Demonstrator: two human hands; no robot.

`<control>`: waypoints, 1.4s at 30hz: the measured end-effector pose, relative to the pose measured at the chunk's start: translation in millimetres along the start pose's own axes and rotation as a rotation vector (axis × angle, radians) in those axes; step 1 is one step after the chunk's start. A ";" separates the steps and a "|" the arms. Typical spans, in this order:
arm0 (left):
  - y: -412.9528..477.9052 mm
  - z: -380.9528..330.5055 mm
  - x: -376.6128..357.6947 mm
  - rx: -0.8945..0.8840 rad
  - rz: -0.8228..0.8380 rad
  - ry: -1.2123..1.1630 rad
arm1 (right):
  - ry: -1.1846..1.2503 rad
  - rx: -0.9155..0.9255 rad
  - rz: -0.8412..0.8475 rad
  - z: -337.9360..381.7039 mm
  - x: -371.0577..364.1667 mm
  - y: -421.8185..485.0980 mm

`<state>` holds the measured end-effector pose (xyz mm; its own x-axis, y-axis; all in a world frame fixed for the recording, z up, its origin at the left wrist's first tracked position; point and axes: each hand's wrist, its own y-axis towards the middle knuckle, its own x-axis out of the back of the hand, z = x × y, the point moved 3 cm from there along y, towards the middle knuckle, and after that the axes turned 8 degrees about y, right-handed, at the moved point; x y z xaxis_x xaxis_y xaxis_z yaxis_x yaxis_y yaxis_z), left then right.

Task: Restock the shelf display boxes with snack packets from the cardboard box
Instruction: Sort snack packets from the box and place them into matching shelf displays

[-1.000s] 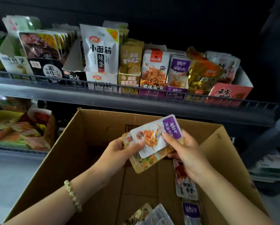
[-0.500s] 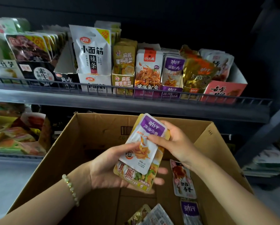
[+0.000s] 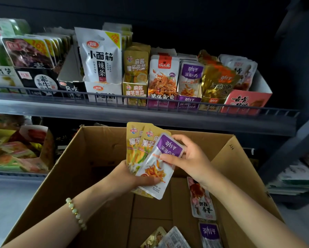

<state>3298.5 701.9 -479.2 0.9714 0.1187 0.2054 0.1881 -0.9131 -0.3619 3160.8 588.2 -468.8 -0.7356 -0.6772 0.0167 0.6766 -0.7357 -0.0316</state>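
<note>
On the near floor of the box (image 3: 75, 158) lie loose packets: a gold packet (image 3: 153, 238) and a silver packet (image 3: 174, 238) side by side. To their right is a loose purple packet (image 3: 210, 233), with a pink packet (image 3: 202, 199) just beyond it along the right wall. A bracelet (image 3: 76, 213) of pale beads circles the left wrist.

Above the middle of the box, the left grip (image 3: 130, 178) grasps a fan of packets from below, its thumb laid across the front. Two yellow packets (image 3: 135, 145) sit behind and a purple packet (image 3: 160, 163) in front, tilted right. The right grip (image 3: 191, 158) pinches that purple packet by its right edge, thumb on its face and fingers curled over the top corner.

Beyond the box's far wall runs the shelf (image 3: 150, 115) with a wire rail. Display boxes stand on it in a row. Among them are a white box (image 3: 103, 90), a yellow box (image 3: 134, 92) with yellow packets like those held, a purple box (image 3: 189, 102) with packets like the held purple one, and a pink box (image 3: 246, 101) at the right end. Low on the left, a lower shelf (image 3: 10, 176) carries mixed packets.
</note>
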 end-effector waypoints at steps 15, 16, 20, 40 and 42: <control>-6.7 -15.0 5.2 -0.147 -0.077 -0.414 | 0.563 -0.230 -0.033 -2.7 5.6 -1.1; -7.0 -16.0 5.4 -0.153 -0.074 -0.424 | 0.605 -0.259 -0.018 -4.1 3.5 -2.1; -7.9 -16.9 7.5 -0.149 -0.116 -0.413 | 0.625 -0.253 -0.059 -4.5 3.9 -4.3; 13.6 -97.5 40.2 -0.315 -0.280 -0.381 | -0.354 0.418 -0.560 152.3 109.5 43.3; 19.4 -101.7 43.2 -0.334 -0.312 -0.377 | -0.516 0.461 -0.560 168.0 119.7 61.6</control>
<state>3329.4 649.6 -384.8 0.8733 0.4762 -0.1033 0.4770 -0.8787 -0.0176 3120.1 459.8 -300.9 -0.9310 -0.0555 0.3609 0.2502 -0.8169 0.5197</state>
